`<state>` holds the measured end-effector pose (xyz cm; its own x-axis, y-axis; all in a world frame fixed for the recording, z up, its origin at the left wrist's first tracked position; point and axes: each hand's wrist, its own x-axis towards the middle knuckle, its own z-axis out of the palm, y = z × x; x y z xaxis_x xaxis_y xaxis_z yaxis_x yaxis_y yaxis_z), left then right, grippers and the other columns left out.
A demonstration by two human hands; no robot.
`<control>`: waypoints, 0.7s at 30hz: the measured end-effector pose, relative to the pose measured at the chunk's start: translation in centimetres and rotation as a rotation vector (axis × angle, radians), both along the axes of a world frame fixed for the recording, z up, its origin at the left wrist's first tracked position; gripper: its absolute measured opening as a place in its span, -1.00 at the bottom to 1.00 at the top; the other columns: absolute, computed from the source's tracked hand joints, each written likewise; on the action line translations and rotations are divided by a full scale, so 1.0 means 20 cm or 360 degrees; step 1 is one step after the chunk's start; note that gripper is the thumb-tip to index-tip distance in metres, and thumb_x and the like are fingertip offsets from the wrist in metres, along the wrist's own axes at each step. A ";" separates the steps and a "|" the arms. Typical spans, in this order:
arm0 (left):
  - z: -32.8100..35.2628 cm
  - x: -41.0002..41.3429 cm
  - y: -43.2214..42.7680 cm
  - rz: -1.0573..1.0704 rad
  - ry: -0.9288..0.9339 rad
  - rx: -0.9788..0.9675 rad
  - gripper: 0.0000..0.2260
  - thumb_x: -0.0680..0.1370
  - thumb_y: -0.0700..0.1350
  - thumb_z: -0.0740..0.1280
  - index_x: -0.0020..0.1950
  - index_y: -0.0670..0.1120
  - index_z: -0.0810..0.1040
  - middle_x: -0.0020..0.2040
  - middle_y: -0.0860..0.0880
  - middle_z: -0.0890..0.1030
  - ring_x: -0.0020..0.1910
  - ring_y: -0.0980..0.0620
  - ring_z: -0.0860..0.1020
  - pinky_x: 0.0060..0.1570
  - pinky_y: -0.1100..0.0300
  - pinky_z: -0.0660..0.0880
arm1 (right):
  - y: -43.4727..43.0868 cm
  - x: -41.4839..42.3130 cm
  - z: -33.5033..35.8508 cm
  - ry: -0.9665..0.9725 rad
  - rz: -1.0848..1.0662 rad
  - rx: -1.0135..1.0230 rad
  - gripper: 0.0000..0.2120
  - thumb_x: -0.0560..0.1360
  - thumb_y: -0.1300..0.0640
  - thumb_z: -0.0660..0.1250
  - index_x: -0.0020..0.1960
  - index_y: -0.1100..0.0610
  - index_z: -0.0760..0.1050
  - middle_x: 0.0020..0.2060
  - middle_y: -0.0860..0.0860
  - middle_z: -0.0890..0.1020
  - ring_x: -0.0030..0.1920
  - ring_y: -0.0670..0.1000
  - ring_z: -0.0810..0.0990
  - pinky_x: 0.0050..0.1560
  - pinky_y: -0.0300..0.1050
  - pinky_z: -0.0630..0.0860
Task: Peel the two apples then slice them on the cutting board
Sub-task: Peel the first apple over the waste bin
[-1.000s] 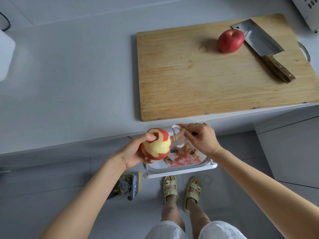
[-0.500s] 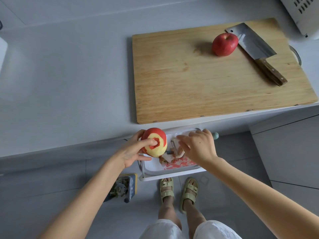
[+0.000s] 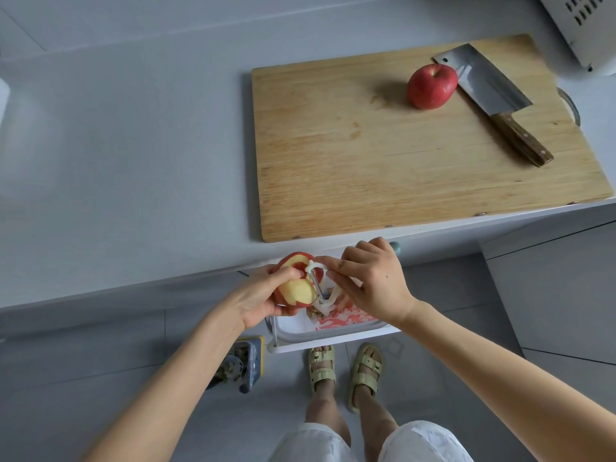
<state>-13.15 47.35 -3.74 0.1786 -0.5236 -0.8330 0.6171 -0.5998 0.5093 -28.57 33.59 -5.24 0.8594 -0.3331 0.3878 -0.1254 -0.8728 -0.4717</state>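
My left hand [image 3: 258,296] grips a partly peeled apple [image 3: 295,290], red skin and pale flesh showing, just below the counter's front edge. My right hand [image 3: 371,281] holds a white peeler [image 3: 316,281] with its blade against the apple's right side. Both are above a white bin [image 3: 333,331] that holds red peel. A whole red apple [image 3: 431,86] sits at the far right of the wooden cutting board [image 3: 383,155], touching the blade of a cleaver [image 3: 490,98] with a wooden handle.
The grey counter [image 3: 133,161] stretches left of the board. A white perforated appliance [image 3: 580,25] stands at the top right corner. On the floor lie a blue-and-yellow object [image 3: 248,363] and my sandalled feet [image 3: 343,368].
The apple has been turned in my left hand, and the peeler has come back up against its right side after dipping towards the bin.
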 end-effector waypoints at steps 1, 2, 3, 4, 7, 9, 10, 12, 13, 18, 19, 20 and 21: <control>0.00 0.00 0.00 -0.0015 -0.0027 0.0015 -0.58 0.32 -0.11 0.45 0.14 -0.13 0.48 -0.01 -0.23 0.60 -0.16 -0.11 0.61 -0.37 0.13 0.55 | 0.00 0.01 0.00 -0.0001 0.0020 0.0004 -0.81 0.55 0.03 0.28 0.04 0.00 0.65 -0.44 -0.07 0.48 -0.42 0.02 0.38 -0.34 -0.07 0.27; 0.00 0.01 0.00 -0.0030 -0.0059 0.0033 -0.63 0.38 -0.13 0.44 0.14 -0.13 0.46 -0.01 -0.23 0.60 -0.17 -0.11 0.61 -0.38 0.14 0.55 | 0.00 0.02 0.00 0.0009 0.0042 0.0007 -0.82 0.55 0.03 0.28 0.03 0.00 0.65 -0.44 -0.07 0.48 -0.42 0.02 0.37 -0.34 -0.06 0.27; 0.00 0.01 0.00 -0.0041 -0.0090 0.0051 -0.66 0.42 -0.14 0.42 0.16 -0.13 0.45 0.00 -0.23 0.59 -0.16 -0.11 0.61 -0.40 0.14 0.54 | -0.01 0.02 0.00 0.0021 0.0062 0.0008 -0.83 0.55 0.03 0.29 0.01 0.00 0.65 -0.44 -0.08 0.48 -0.42 0.03 0.37 -0.34 -0.05 0.27; 0.00 0.01 0.01 -0.0051 -0.0112 0.0060 -0.65 0.44 -0.13 0.43 0.17 -0.12 0.44 0.02 -0.23 0.59 -0.15 -0.11 0.60 -0.41 0.16 0.53 | -0.01 0.03 0.00 0.0040 0.0071 0.0016 -0.84 0.54 0.04 0.30 0.00 0.01 0.65 -0.44 -0.08 0.48 -0.43 0.02 0.37 -0.35 -0.05 0.28; 0.01 0.03 0.04 -0.0025 -0.0001 0.0003 -0.56 0.30 -0.02 0.45 0.13 -0.08 0.51 -0.04 -0.18 0.65 -0.17 -0.11 0.62 -0.45 0.19 0.51 | -0.07 0.01 -0.02 0.0131 0.0000 0.0017 -0.87 0.49 0.10 0.37 0.01 0.03 0.66 -0.45 -0.07 0.51 -0.43 0.02 0.42 -0.33 -0.06 0.30; 0.02 0.04 0.05 0.0005 0.0135 -0.0071 -0.54 0.23 0.00 0.46 0.10 -0.09 0.55 -0.14 -0.16 0.68 -0.23 -0.13 0.64 -0.46 0.20 0.51 | -0.11 -0.02 -0.03 0.0187 -0.0085 0.0041 -0.85 0.45 0.16 0.42 0.01 0.05 0.67 -0.47 -0.05 0.52 -0.43 0.06 0.46 -0.32 -0.04 0.32; 0.02 0.04 0.05 -0.0002 0.0140 -0.0080 -0.53 0.23 0.00 0.46 0.10 -0.09 0.55 -0.15 -0.16 0.68 -0.24 -0.13 0.64 -0.46 0.20 0.51 | -0.11 -0.03 -0.03 0.0185 -0.0129 0.0080 -0.84 0.46 0.16 0.41 0.02 0.05 0.67 -0.47 -0.05 0.52 -0.43 0.07 0.47 -0.32 -0.03 0.32; 0.01 0.04 0.04 -0.0015 0.0038 -0.0045 -0.53 0.27 0.01 0.43 0.14 -0.10 0.52 -0.12 -0.16 0.66 -0.26 -0.08 0.64 -0.46 0.20 0.50 | -0.08 -0.02 0.01 0.0119 -0.0140 0.0151 -0.83 0.50 0.10 0.34 0.05 0.04 0.66 -0.46 -0.07 0.51 -0.42 0.03 0.47 -0.33 -0.05 0.29; 0.01 0.04 0.04 -0.0025 -0.0027 -0.0018 -0.55 0.31 0.00 0.43 0.16 -0.10 0.51 -0.10 -0.16 0.65 -0.28 -0.05 0.65 -0.45 0.20 0.50 | -0.06 -0.01 0.03 0.0091 -0.0100 0.0175 -0.80 0.52 0.06 0.30 0.06 0.03 0.65 -0.46 -0.08 0.51 -0.41 0.01 0.46 -0.32 -0.06 0.28; -0.01 0.02 0.02 -0.0047 -0.0111 0.0016 -0.74 0.50 -0.10 0.33 0.17 -0.12 0.48 -0.10 -0.17 0.60 -0.36 0.02 0.63 -0.49 0.21 0.47 | 0.01 0.05 0.10 0.0073 0.0056 0.0146 -0.82 0.51 0.07 0.34 0.06 0.01 0.66 -0.45 -0.09 0.52 -0.40 0.02 0.46 -0.31 -0.05 0.30; -0.01 0.02 0.02 -0.0056 -0.0128 0.0018 -0.72 0.50 -0.10 0.34 0.18 -0.13 0.47 -0.10 -0.18 0.60 -0.36 0.02 0.63 -0.49 0.20 0.47 | 0.01 0.06 0.10 0.0081 0.0054 0.0133 -0.83 0.50 0.08 0.35 0.05 0.02 0.66 -0.45 -0.08 0.52 -0.40 0.03 0.46 -0.32 -0.04 0.31; 0.00 0.02 0.02 -0.0071 -0.0143 0.0020 -0.70 0.48 -0.09 0.35 0.18 -0.14 0.47 -0.09 -0.18 0.60 -0.35 0.01 0.62 -0.48 0.20 0.47 | 0.01 0.06 0.10 0.0087 0.0054 0.0122 -0.83 0.50 0.09 0.35 0.05 0.02 0.66 -0.45 -0.08 0.52 -0.41 0.03 0.46 -0.32 -0.03 0.32; 0.00 0.02 0.01 -0.0091 -0.0150 0.0019 -0.69 0.47 -0.09 0.35 0.18 -0.14 0.47 -0.08 -0.19 0.60 -0.34 0.01 0.62 -0.47 0.20 0.47 | 0.01 0.06 0.10 0.0085 0.0055 0.0115 -0.83 0.50 0.09 0.35 0.04 0.03 0.66 -0.45 -0.08 0.53 -0.41 0.03 0.46 -0.32 -0.03 0.32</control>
<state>-12.71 47.62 -3.78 0.2264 -0.5251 -0.8204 0.5315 -0.6392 0.5558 -27.38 33.85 -3.18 0.8898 -0.3283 0.3170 -0.1225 -0.8410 -0.5270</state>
